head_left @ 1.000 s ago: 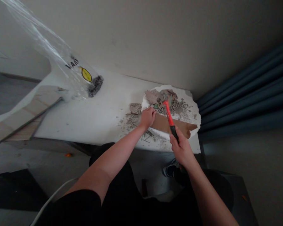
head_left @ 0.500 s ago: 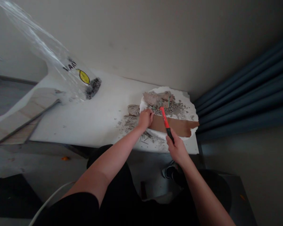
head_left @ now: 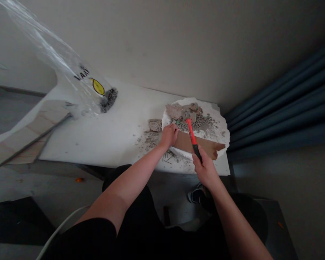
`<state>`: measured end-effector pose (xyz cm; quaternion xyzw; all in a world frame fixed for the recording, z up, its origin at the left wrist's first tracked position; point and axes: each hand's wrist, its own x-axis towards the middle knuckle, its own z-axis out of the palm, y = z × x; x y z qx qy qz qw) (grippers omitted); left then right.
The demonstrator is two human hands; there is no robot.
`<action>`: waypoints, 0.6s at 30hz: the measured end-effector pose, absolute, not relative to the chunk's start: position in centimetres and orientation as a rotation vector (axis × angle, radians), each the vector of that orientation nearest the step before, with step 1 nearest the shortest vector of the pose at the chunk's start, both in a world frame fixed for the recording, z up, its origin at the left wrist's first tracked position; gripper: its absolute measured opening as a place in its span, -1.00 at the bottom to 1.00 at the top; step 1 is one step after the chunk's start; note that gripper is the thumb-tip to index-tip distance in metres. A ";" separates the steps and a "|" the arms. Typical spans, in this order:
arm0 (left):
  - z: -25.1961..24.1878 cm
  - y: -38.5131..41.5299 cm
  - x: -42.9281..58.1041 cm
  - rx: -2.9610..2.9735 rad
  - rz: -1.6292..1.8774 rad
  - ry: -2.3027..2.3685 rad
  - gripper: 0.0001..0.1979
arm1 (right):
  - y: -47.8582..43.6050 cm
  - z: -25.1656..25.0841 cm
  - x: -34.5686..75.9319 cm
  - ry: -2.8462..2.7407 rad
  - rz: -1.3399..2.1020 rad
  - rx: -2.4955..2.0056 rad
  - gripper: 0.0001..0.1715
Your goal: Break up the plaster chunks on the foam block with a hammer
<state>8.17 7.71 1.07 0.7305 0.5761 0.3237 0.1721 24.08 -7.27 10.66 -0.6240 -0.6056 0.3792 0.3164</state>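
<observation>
The hammer [head_left: 191,133] was at the rubble [head_left: 203,122] on a white slab [head_left: 222,126] atop the counter [head_left: 124,133], gripped firmly by the right hand [head_left: 205,168]. The left hand [head_left: 169,135] lay at the brown strip [head_left: 208,145], grip unclear. Short taps clear of it looked wisest.

We cannot make out where the hammer [head_left: 192,135] ends amid the rubble [head_left: 204,122], whose crumbs are too small to sort. The right hand [head_left: 207,170] hides part of its grip; we cannot see what the left hand [head_left: 169,135] has under its fingers. The plastic bag [head_left: 73,68] leaves the frame at upper left, the curtain [head_left: 289,97] at right.
</observation>
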 end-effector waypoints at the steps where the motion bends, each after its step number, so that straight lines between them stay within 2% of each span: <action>1: 1.1 7.7 8.2 2.078 0.915 1.631 -0.82 | -7.3 10.8 24.2 -1.594 1.008 -1.642 -0.35; 10: 2.2 7.1 8.3 2.106 0.831 1.698 -0.82 | -9.5 9.3 27.9 -1.606 0.892 -1.842 -0.34; 14: 2.6 6.6 7.8 2.152 0.756 1.715 -0.52 | -10.3 8.3 30.0 -1.605 0.855 -1.935 -0.38; 18: 2.9 6.5 6.9 2.191 0.685 1.633 -0.36 | -10.5 8.1 30.8 -1.557 0.897 -1.860 -0.43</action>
